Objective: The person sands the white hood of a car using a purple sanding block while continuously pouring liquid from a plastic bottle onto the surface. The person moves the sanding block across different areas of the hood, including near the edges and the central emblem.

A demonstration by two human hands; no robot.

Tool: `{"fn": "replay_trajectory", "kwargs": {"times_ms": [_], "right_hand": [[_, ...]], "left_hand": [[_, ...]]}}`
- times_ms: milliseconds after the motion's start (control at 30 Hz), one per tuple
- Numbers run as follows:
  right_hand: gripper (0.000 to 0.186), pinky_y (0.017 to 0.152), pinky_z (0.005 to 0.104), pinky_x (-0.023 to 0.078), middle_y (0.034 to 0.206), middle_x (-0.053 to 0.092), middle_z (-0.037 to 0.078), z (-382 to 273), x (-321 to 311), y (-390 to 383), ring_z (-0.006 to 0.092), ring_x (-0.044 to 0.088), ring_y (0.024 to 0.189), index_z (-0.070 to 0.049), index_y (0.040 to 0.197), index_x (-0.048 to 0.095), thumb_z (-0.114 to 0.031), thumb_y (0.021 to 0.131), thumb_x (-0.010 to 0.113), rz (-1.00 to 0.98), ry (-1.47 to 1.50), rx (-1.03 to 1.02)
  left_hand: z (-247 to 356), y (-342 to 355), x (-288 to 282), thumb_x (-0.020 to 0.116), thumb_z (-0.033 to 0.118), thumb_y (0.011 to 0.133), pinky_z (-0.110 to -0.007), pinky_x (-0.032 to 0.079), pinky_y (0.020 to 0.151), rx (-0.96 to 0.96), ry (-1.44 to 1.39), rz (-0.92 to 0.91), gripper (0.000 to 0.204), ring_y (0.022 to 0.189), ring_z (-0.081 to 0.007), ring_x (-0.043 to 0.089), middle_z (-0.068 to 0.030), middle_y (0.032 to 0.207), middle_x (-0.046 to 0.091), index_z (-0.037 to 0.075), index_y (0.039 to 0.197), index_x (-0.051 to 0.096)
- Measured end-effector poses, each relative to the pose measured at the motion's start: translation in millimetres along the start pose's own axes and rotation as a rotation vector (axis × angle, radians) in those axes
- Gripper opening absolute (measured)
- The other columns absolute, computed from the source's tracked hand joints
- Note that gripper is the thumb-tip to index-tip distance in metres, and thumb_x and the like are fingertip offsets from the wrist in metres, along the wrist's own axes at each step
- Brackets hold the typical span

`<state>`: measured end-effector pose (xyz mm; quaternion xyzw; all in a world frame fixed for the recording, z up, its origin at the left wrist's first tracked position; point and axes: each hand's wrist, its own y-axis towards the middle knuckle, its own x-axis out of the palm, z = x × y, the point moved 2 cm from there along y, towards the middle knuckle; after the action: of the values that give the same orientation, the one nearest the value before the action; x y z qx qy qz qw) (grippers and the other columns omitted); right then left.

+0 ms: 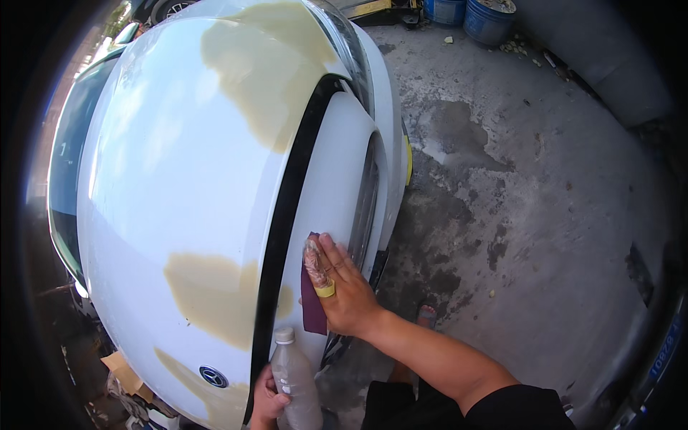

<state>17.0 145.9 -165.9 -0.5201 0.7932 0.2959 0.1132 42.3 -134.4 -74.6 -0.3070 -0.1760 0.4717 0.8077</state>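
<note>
My right hand (350, 295) lies over a strip of dark maroon sandpaper (313, 309), pressing it against the white front panel (333, 165) of a car. One of its fingers is wrapped in clear plastic with yellow tape round the base; the others are stretched out side by side. At the lower edge, my left hand (267, 396) is closed round a translucent plastic bottle (295, 383) with a white cap. The bottle stands upright beside the black gap (276, 247) between hood and front panel. Part of the left hand is hidden behind the bottle.
The white hood (172, 150) carries beige filler patches (215, 294) and a round emblem (213, 376). Blue buckets (489, 21) stand at the far end of the stained concrete floor (516, 215). Cardboard (127, 375) lies beyond the hood at lower left.
</note>
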Motion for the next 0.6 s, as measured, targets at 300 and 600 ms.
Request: {"fn": "replay_trajectory", "kwargs": {"times_ms": [300,600], "right_hand": [[0.077,0.112,0.0566,0.03,0.143,0.043,0.029,73.8,-46.2,106.4,0.0469,0.037,0.136,0.002,0.151,0.023,-0.018,0.089,0.066,0.381,-0.103,-0.036],[0.06,0.115,0.0514,0.029,0.147,0.04,0.027,88.4,-54.6,113.4,0.0438,0.034,0.14,0.0,0.148,0.031,-0.025,0.098,0.052,0.445,-0.083,0.022]], "left_hand": [[3.8,8.7,6.0,0.087,0.06,0.062,-0.035,0.054,0.088,0.012,0.094,-0.009,0.103,0.099,-0.0188,0.067,-0.0103,0.113,0.066,-0.003,0.134,0.047],[1.1,8.2,2.2,0.086,0.061,0.062,-0.036,0.054,0.088,0.062,0.113,0.026,0.103,0.099,-0.0192,0.067,-0.0101,0.113,0.066,-0.002,0.133,0.047]]}}
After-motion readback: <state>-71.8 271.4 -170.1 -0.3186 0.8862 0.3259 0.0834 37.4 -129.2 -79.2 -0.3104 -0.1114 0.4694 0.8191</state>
